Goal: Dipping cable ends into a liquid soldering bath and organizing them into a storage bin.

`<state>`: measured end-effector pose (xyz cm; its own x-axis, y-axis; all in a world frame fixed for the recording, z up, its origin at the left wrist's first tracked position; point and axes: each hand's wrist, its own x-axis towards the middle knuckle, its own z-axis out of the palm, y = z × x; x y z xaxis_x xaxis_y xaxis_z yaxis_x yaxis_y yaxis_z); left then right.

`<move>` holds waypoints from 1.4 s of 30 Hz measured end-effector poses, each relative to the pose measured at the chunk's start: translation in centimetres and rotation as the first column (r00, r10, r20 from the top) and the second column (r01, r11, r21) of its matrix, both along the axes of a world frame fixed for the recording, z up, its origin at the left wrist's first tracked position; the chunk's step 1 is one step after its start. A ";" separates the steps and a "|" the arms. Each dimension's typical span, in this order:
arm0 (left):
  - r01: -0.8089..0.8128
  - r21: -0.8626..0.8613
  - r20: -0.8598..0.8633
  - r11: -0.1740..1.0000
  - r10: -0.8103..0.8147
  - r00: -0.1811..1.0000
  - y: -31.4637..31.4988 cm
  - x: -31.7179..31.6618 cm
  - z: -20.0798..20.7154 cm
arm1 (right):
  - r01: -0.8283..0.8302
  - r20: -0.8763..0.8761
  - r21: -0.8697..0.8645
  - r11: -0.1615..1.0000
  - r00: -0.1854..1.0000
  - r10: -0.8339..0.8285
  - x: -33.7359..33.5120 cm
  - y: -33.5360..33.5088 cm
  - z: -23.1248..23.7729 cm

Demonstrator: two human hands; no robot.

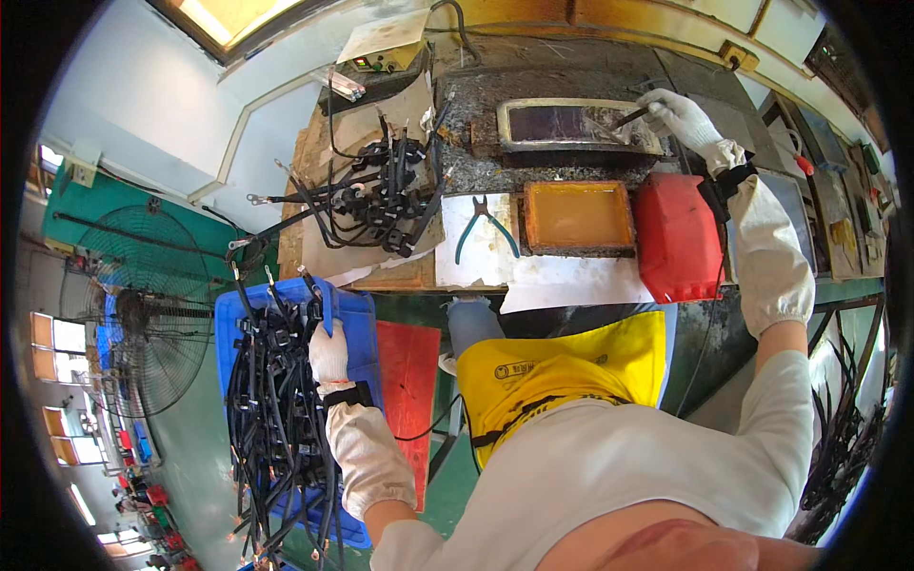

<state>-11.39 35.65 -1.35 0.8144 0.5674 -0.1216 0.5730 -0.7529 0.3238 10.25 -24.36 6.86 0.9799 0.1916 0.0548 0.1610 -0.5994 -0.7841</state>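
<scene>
Blue plastic crate [356, 322] heaped with black cables [271, 385]: tangled ends could snag if one is pulled. Metal-rimmed trough [547, 147]: contents could slop if jolted. Left hand [329, 354] lies against the cables, grip indiscernible. Right hand [680, 116] pinches a dark-handled tool [630, 118], jutting left over the trough's right end.

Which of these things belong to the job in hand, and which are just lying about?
Seemingly in use:
tool, in the right hand
trough, beneath the tool
black cables and blue crate, by the left hand

Seemingly lying about:
pliers, on paper
red bin
fan, far left
</scene>
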 end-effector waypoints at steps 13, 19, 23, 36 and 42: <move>0.008 -0.014 0.006 1.000 -0.008 1.000 0.3 -0.1 -0.4 | 0.007 -0.094 -0.139 0.990 0.995 -0.020 0.3 -1.9 1.7; 0.002 -0.002 0.015 1.000 -0.002 1.000 0.5 -0.1 -0.6 | -0.024 -0.038 -0.202 0.979 0.999 0.017 1.3 -2.3 1.3; 0.003 -0.017 0.024 1.000 -0.003 1.000 0.0 -0.1 -0.2 | 0.010 -0.042 -0.188 0.982 0.999 -0.018 2.3 -2.5 0.9; -0.001 0.024 0.001 1.000 0.001 1.000 0.4 -0.3 -0.5 | 0.265 0.059 0.132 0.955 0.960 -0.275 3.6 -3.4 -0.2; 0.002 0.024 -0.009 1.000 -0.002 1.000 0.3 -0.1 -0.3 | 0.318 0.045 0.301 0.899 0.937 -0.347 4.3 -4.1 -3.0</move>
<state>-11.49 35.97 -1.64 0.8146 0.5686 -0.1149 0.5740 -0.7616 0.3008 14.58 -28.50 3.90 0.9710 -0.1825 0.1543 0.0739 -0.3847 -0.9201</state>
